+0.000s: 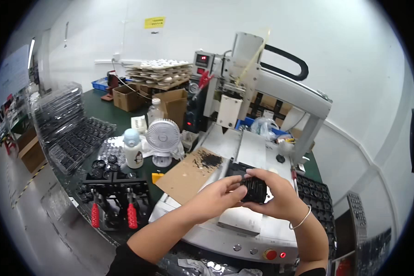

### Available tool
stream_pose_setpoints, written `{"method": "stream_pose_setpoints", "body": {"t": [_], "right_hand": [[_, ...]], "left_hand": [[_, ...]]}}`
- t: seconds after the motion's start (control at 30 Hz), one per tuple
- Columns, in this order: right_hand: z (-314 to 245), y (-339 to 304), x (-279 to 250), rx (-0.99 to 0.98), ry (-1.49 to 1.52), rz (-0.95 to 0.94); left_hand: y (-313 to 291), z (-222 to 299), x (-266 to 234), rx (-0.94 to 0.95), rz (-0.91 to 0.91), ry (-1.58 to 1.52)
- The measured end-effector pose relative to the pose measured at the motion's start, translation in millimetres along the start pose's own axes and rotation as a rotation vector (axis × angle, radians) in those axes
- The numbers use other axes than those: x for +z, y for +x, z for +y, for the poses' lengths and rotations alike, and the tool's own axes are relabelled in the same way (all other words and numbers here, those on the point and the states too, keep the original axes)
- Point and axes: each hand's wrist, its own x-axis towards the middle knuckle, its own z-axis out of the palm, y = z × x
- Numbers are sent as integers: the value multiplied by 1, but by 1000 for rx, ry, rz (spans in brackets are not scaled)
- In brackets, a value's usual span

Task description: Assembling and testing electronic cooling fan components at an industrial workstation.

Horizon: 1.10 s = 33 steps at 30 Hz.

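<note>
A black, boxy plastic part (255, 190) with ridges on its face is held over the front of the white benchtop machine (240, 220). My right hand (278, 195) grips it from the right, fingers over its top and thumb below. At its left edge the index finger and thumb of my left hand (216, 198) are closed against it; whether something small is pinched there is hidden. Just behind the part, a black fixture (237, 169) sits on the machine bed. Left of my hands lies a brown board (184, 181) bearing a heap of small black pieces (210, 160).
A black clamp fixture with red handles (132, 215) stands at left. Behind it are a bottle (133, 154), a white fan (163, 136) and black trays (69, 149). The machine's head (230, 110) hangs beyond my hands; a red button (270, 254) is on its front. More black trays (315, 198) lie right.
</note>
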Motion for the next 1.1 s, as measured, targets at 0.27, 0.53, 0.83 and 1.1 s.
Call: {"method": "stream_pose_setpoints", "body": {"t": [0.27,0.53,0.83,1.1], "right_hand": [[27,14,30,-68,145,257],[52,-4,42,661,1264,156],[35,-4,41,597,1015,191],[20,-4,59,57,53,86]], "left_hand": [[37,3,-39,-55,-82,-181],[43,-16,-30,876,151,1090],[34,-30,-44,537,184,475],[34,-43,-44,-60,-45,-179]]}}
